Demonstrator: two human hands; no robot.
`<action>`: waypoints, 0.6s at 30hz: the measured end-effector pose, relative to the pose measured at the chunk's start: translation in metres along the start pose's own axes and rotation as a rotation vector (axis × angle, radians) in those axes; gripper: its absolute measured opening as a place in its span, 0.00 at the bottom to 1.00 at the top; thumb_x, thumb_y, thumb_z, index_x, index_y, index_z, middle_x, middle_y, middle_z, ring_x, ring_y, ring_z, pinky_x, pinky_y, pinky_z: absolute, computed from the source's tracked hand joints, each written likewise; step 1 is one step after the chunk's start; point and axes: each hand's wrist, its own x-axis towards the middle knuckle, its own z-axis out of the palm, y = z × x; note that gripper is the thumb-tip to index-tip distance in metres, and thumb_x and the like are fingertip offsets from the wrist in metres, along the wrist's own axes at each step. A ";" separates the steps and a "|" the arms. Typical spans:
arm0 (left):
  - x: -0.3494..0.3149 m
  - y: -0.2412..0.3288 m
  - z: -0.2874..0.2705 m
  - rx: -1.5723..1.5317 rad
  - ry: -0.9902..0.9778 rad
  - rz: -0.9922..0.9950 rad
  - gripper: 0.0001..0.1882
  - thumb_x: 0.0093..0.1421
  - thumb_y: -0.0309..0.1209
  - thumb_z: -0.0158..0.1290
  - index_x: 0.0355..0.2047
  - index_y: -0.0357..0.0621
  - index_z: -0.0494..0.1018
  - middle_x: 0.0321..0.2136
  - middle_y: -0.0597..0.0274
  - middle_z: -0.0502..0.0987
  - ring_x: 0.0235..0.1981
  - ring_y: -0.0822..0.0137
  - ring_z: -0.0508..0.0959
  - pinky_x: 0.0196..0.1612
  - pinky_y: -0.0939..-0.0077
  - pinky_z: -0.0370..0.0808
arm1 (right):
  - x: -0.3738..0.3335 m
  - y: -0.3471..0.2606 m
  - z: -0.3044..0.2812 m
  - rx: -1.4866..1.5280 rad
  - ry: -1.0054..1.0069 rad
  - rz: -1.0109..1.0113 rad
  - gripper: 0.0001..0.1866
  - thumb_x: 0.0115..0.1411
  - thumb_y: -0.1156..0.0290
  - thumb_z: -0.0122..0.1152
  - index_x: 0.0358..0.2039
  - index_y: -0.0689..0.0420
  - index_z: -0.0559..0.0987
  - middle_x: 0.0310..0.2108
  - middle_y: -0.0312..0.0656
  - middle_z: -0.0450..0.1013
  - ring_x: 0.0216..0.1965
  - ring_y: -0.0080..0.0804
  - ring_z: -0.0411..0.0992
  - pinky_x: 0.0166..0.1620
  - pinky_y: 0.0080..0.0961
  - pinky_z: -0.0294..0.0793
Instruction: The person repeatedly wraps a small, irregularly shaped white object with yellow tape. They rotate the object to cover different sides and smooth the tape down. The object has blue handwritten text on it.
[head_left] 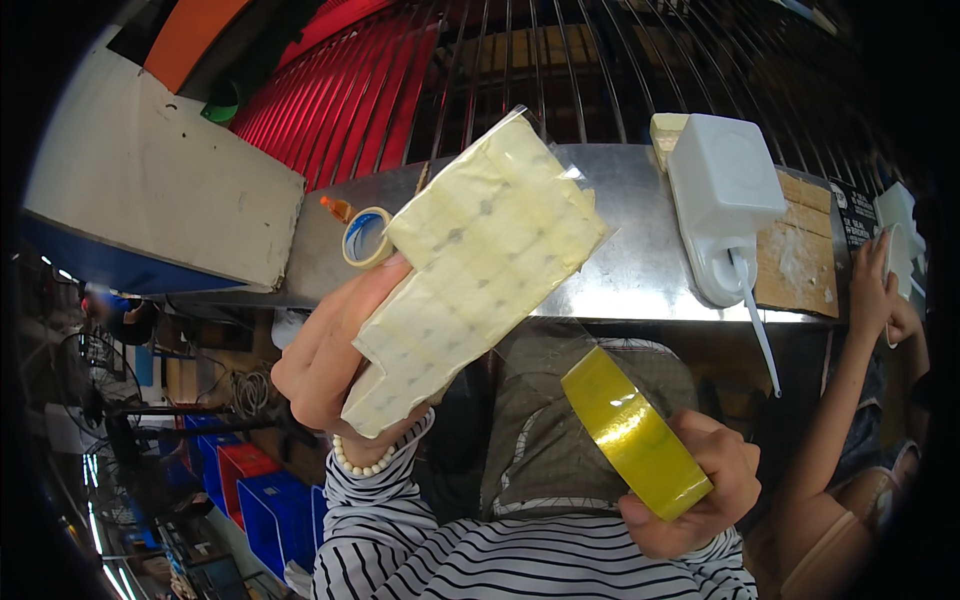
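My left hand (330, 345) is closed on the left edge of a flat, pale yellow paper-covered piece (490, 250), with faint dark spots and a notch at its lower end. Clear film sticks out past its upper and right edges. A roll of yellowish clear packing tape (637, 430) is gripped by my right hand (705, 480), below and right of the piece. From the roll, a see-through strip (545, 342) seems to run up to the piece's lower right edge. Both things are held up in front of the metal table (600, 240).
On the table stand a masking tape roll (367, 237), a small orange-tipped bottle (337, 208), a white plastic device (725, 190) with a dangling strap and a cardboard sheet (800, 250). A white box (160, 170) sits left. At right, a co-worker's hands (880, 290) hold a white part.
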 end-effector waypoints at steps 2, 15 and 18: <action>0.000 0.000 0.000 -0.004 -0.010 0.002 0.20 0.45 0.26 0.72 0.37 0.29 0.81 0.33 0.52 0.84 0.32 0.64 0.84 0.37 0.74 0.77 | 0.000 0.001 -0.001 0.022 -0.021 0.002 0.22 0.48 0.64 0.75 0.27 0.67 0.71 0.16 0.38 0.68 0.14 0.19 0.60 0.17 0.17 0.54; -0.004 0.003 -0.005 -0.019 -0.056 0.004 0.23 0.48 0.32 0.70 0.41 0.29 0.80 0.35 0.49 0.84 0.36 0.58 0.85 0.43 0.71 0.79 | -0.001 0.008 0.013 0.084 -0.009 0.307 0.15 0.45 0.71 0.77 0.24 0.64 0.76 0.17 0.38 0.70 0.16 0.26 0.69 0.21 0.19 0.65; 0.002 0.001 -0.003 -0.078 -0.136 0.035 0.23 0.54 0.38 0.63 0.41 0.26 0.79 0.34 0.43 0.83 0.37 0.52 0.86 0.43 0.68 0.82 | 0.001 0.020 0.015 0.037 -0.093 0.372 0.16 0.45 0.71 0.77 0.27 0.63 0.77 0.28 0.42 0.73 0.27 0.31 0.74 0.33 0.23 0.72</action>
